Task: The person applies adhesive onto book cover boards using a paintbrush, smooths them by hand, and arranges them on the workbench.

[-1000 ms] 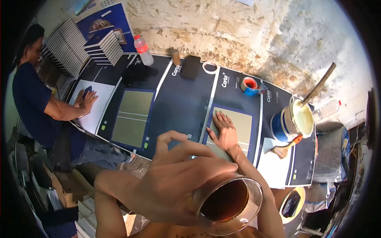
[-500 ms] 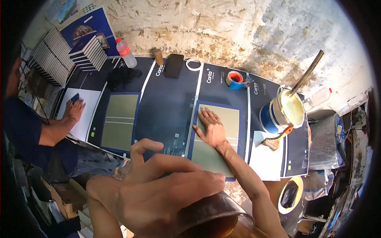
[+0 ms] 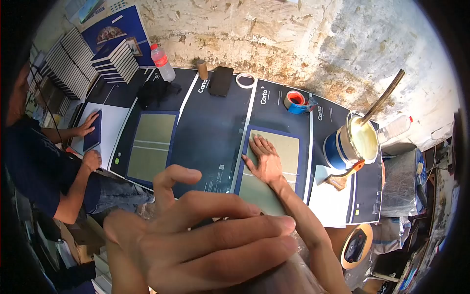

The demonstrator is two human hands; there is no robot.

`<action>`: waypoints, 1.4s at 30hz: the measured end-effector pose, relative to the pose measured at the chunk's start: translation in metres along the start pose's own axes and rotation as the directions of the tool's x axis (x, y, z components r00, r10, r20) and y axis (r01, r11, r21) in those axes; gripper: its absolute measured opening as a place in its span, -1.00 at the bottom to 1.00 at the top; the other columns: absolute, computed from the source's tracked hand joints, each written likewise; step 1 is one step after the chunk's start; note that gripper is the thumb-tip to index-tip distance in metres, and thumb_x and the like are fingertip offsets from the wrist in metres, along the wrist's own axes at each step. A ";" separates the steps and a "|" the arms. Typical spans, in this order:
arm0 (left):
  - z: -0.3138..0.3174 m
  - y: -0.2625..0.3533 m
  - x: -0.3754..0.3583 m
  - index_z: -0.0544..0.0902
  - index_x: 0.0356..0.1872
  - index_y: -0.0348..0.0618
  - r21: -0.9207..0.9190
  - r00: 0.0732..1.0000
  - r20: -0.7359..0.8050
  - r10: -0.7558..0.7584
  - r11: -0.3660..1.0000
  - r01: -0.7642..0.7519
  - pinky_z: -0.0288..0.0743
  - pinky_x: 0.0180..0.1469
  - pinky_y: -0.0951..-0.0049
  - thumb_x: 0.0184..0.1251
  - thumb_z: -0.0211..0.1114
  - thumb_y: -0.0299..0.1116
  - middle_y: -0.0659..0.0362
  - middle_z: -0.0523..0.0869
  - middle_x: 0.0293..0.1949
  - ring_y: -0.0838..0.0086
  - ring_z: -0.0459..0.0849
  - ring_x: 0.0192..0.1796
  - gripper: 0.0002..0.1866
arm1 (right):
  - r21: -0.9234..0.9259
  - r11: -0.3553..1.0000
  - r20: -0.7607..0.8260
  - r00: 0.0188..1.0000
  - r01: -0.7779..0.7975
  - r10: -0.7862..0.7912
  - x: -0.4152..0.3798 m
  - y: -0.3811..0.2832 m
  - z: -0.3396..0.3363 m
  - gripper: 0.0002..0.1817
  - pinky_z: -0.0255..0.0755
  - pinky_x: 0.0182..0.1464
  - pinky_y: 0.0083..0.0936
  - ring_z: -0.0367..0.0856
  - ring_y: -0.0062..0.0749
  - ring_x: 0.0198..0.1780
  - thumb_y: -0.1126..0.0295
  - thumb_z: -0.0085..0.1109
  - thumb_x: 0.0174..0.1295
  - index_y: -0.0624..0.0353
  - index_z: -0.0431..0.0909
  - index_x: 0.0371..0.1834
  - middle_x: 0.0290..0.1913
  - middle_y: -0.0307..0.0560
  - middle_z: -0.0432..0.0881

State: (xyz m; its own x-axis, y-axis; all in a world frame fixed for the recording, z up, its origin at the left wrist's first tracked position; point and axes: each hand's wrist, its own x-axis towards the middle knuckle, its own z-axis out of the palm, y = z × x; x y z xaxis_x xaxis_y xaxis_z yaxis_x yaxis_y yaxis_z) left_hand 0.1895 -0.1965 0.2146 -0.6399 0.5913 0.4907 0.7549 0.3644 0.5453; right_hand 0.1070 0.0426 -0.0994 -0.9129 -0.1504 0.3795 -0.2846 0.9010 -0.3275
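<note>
My left hand [image 3: 210, 235] is large and close to the camera, its fingers wrapped round a clear drinking glass [image 3: 286, 274], of which only part shows at the bottom edge. Spread flat, my right hand [image 3: 267, 161] rests on a blue-edged cover sheet [image 3: 285, 142] with greyish-yellow boards on it. A second cover sheet [image 3: 152, 128] of the same kind lies to the left.
A co-worker [image 3: 34, 161] at the left has both hands by a dark blue book [image 3: 93, 132]. Along the back stand a bottle [image 3: 163, 63], tape rolls [image 3: 294, 99] and book stacks [image 3: 115, 61]. At right are a glue bucket [image 3: 342, 147] and a brush [image 3: 342, 179].
The glass in my left hand has tilted and its dark drink no longer shows. My right hand stays on the sheet. The co-worker's hands have moved apart, uncovering the blue book.
</note>
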 end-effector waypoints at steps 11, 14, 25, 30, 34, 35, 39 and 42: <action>-0.015 -0.002 -0.001 0.68 -0.23 0.30 0.033 0.998 0.059 0.030 0.999 -0.032 0.16 0.41 0.18 0.38 0.25 0.05 0.56 0.79 -0.10 0.62 0.60 0.00 -0.82 | -0.024 1.000 -0.012 1.000 0.014 -0.014 0.001 0.000 0.002 -0.41 0.20 0.46 -0.14 0.41 0.01 0.40 0.10 0.23 0.28 0.31 0.53 0.25 0.31 0.24 0.51; -0.011 -0.006 -0.002 0.69 -0.25 0.27 0.054 0.999 0.005 0.048 0.997 -0.048 0.18 0.38 0.20 0.36 0.27 0.02 0.54 0.80 -0.13 0.61 0.60 -0.03 -0.82 | -0.030 1.000 -0.012 1.000 0.008 -0.008 0.001 -0.001 0.002 -0.41 0.21 0.46 -0.14 0.42 0.00 0.40 0.10 0.23 0.27 0.30 0.52 0.26 0.31 0.23 0.51; 0.011 -0.035 0.003 0.70 -0.33 0.09 -0.159 0.981 0.017 -0.191 0.969 0.191 0.41 0.08 0.31 0.05 0.48 -0.26 0.38 0.83 -0.30 0.51 0.64 -0.23 -0.83 | -0.034 0.999 0.021 1.000 -0.009 0.010 0.001 -0.001 0.004 -0.38 0.17 0.49 -0.13 0.36 -0.04 0.44 0.09 0.21 0.29 0.29 0.47 0.31 0.37 0.17 0.46; 0.038 -0.079 -0.001 0.70 -0.08 -0.13 -0.364 0.967 -0.066 -0.245 0.908 0.206 0.45 -0.10 0.41 -0.18 0.64 -0.28 0.18 0.79 -0.17 0.46 0.66 -0.16 -0.47 | -0.023 0.999 0.054 0.998 -0.030 0.031 0.001 -0.003 -0.001 -0.38 0.15 0.50 -0.13 0.33 -0.04 0.46 0.09 0.20 0.29 0.31 0.48 0.30 0.38 0.18 0.45; 0.042 -0.134 0.016 0.63 0.04 -0.27 -0.475 0.960 -0.090 -0.267 0.858 0.194 0.53 -0.08 0.43 -0.19 0.67 -0.43 0.08 0.72 -0.06 0.45 0.64 -0.06 -0.36 | 0.002 0.999 0.043 0.998 -0.041 0.041 0.006 -0.002 -0.003 -0.39 0.18 0.47 -0.11 0.37 0.01 0.43 0.14 0.24 0.26 0.33 0.49 0.28 0.36 0.22 0.46; 0.048 -0.152 0.021 0.60 0.05 -0.29 -0.453 0.951 -0.144 -0.275 0.873 0.183 0.55 -0.04 0.42 -0.18 0.66 -0.46 0.08 0.71 -0.06 0.46 0.64 -0.05 -0.35 | 0.008 0.999 0.042 0.998 -0.039 0.038 0.006 -0.003 -0.005 -0.39 0.19 0.46 -0.11 0.39 0.03 0.42 0.17 0.26 0.25 0.34 0.48 0.28 0.35 0.23 0.47; 0.069 -0.224 0.042 0.52 0.10 -0.34 -0.526 0.864 -0.274 -0.422 0.818 0.232 0.56 0.09 0.43 -0.11 0.64 -0.53 0.10 0.67 -0.02 0.48 0.65 0.01 -0.33 | 0.020 0.999 0.045 0.998 -0.045 0.045 0.010 -0.002 -0.006 -0.40 0.20 0.45 -0.10 0.39 0.03 0.42 0.18 0.28 0.23 0.33 0.50 0.27 0.34 0.23 0.48; 0.076 -0.284 0.064 0.51 0.11 -0.35 -0.410 0.815 -0.391 -0.428 0.874 0.262 0.55 0.12 0.44 -0.08 0.63 -0.52 0.10 0.66 0.00 0.48 0.65 0.04 -0.34 | 0.046 0.997 0.042 0.997 -0.066 0.064 0.013 -0.002 -0.009 -0.43 0.23 0.43 -0.10 0.43 0.03 0.39 0.20 0.31 0.20 0.32 0.54 0.23 0.31 0.22 0.51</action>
State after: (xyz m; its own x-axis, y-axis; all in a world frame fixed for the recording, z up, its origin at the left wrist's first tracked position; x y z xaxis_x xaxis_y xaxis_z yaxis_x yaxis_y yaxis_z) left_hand -0.0545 -0.2073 0.0392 -0.9007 0.0443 0.4322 0.4328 0.1784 0.8836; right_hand 0.0981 0.0422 -0.0860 -0.9407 -0.1088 0.3213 -0.2365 0.8894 -0.3913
